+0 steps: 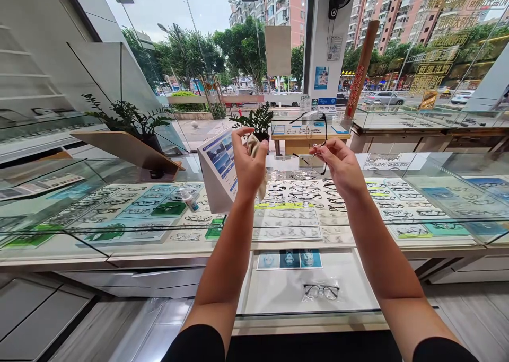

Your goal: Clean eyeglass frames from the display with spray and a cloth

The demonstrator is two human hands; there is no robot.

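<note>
Raised above the glass counter, my left hand has its fingers closed on a crumpled beige cloth, part of which hangs down behind the hand. My right hand pinches a pair of dark-framed glasses near the middle of the frame, and the glasses stand on edge with their temples pointing left. The cloth and the glasses are apart. Below, in an open drawer, another pair of glasses lies in a clear plastic bag.
Rows of glasses fill the glass display counter. On its top are a white spray bottle, a tent-shaped calendar and a potted plant. A tilted wooden board is at the left. Printed cards lie in the drawer.
</note>
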